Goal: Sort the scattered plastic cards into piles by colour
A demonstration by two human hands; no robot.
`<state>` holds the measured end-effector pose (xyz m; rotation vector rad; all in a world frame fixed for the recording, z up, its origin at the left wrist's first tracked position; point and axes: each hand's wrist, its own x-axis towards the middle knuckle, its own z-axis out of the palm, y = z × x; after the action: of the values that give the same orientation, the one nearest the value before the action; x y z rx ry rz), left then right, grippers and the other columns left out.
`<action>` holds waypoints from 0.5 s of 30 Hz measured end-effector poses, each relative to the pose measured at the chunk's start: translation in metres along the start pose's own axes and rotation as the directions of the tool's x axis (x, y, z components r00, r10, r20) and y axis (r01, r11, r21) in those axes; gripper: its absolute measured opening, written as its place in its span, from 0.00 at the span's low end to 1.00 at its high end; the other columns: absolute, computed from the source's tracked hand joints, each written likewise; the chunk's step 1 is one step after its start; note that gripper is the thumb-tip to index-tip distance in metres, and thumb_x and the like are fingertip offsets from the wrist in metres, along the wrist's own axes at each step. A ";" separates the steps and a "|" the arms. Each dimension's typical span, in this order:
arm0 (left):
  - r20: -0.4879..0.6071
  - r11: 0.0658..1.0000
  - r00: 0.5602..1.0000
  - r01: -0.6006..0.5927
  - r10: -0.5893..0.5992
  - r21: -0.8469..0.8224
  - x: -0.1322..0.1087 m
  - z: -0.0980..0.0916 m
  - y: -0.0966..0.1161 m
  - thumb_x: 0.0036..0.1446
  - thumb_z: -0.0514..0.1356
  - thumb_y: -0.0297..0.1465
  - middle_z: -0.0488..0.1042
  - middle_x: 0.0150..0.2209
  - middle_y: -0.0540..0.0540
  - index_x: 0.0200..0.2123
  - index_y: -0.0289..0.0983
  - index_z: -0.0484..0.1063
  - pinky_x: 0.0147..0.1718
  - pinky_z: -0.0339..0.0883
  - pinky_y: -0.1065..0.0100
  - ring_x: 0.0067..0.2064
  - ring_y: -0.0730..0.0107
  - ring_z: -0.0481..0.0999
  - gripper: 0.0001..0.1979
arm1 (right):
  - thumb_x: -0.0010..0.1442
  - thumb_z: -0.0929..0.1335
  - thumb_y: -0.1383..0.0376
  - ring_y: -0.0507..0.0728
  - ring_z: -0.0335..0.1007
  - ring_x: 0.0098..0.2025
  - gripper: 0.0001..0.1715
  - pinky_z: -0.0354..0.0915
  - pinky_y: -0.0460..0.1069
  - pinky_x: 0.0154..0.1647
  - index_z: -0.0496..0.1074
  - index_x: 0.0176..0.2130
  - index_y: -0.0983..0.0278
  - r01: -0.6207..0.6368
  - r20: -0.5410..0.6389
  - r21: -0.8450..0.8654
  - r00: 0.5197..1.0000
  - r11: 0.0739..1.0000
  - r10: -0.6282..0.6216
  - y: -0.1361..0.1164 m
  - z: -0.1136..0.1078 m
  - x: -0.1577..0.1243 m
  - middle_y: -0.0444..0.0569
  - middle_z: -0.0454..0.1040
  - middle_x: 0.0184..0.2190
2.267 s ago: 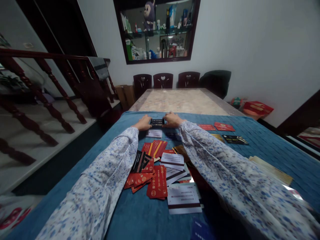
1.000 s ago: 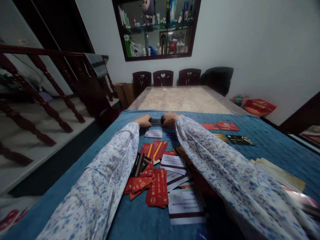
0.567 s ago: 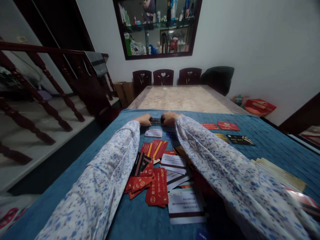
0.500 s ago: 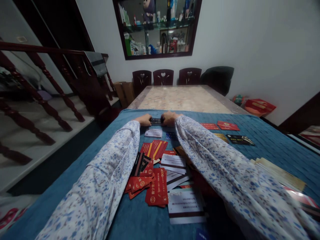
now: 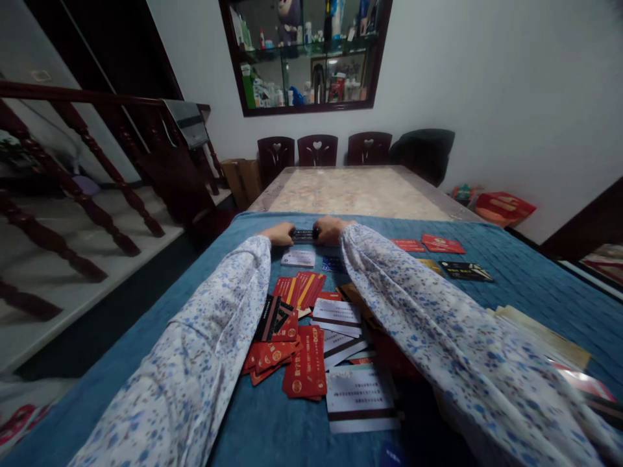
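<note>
While both hands (image 5: 280,234) (image 5: 331,231) hold a black card (image 5: 304,236) between them, blue cloth (image 5: 263,421) beneath

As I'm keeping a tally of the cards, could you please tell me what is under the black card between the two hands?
Blue cloth shows beyond and in front of the black card; whatever lies directly beneath it is covered from view.
</note>
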<state>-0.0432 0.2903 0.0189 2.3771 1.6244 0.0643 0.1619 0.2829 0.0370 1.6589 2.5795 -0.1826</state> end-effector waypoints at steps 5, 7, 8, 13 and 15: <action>0.002 1.000 1.000 0.000 0.000 -0.015 -0.002 0.001 0.000 0.45 0.63 0.25 0.81 0.41 0.44 0.50 0.34 0.73 0.42 0.72 0.68 0.44 0.59 0.79 0.25 | 0.52 0.76 0.55 0.62 0.77 0.51 0.32 0.70 0.49 0.46 0.79 0.56 0.58 -0.026 0.003 -0.022 1.000 0.999 0.026 -0.003 -0.005 -0.006 0.52 0.81 0.53; -0.006 1.000 1.000 0.004 -0.004 -0.012 -0.003 0.001 0.000 0.45 0.63 0.25 0.81 0.41 0.44 0.52 0.34 0.73 0.42 0.72 0.68 0.44 0.59 0.79 0.26 | 0.54 0.76 0.55 0.63 0.76 0.52 0.32 0.70 0.51 0.46 0.78 0.57 0.60 -0.022 0.011 -0.040 1.000 0.999 0.022 -0.004 -0.008 -0.008 0.54 0.81 0.53; -0.016 1.000 1.000 0.008 -0.009 -0.011 -0.004 0.001 0.001 0.45 0.64 0.26 0.81 0.42 0.44 0.53 0.34 0.72 0.43 0.72 0.67 0.45 0.58 0.79 0.28 | 0.54 0.76 0.55 0.63 0.76 0.53 0.32 0.70 0.51 0.47 0.78 0.57 0.61 -0.017 0.016 -0.048 1.000 0.999 0.018 -0.004 -0.010 -0.009 0.54 0.81 0.53; -0.041 1.000 0.999 0.028 -0.027 0.010 -0.012 -0.002 0.003 0.44 0.64 0.26 0.81 0.43 0.42 0.54 0.35 0.72 0.44 0.72 0.66 0.46 0.56 0.79 0.30 | 0.53 0.78 0.51 0.68 0.71 0.58 0.29 0.66 0.58 0.58 0.81 0.51 0.60 0.018 -0.014 -0.079 1.000 0.997 -0.020 -0.001 -0.015 -0.010 0.54 0.81 0.51; -0.052 1.000 0.998 0.026 -0.025 0.015 -0.018 -0.002 0.004 0.43 0.63 0.26 0.80 0.44 0.41 0.52 0.35 0.72 0.46 0.72 0.66 0.47 0.55 0.79 0.28 | 0.54 0.77 0.50 0.70 0.68 0.61 0.26 0.64 0.62 0.61 0.81 0.49 0.61 0.031 -0.029 -0.088 0.999 0.996 -0.034 0.001 -0.016 -0.011 0.55 0.81 0.52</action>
<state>-0.0467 0.2733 0.0238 2.3851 1.6840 0.1098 0.1678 0.2757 0.0546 1.6032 2.5969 -0.0450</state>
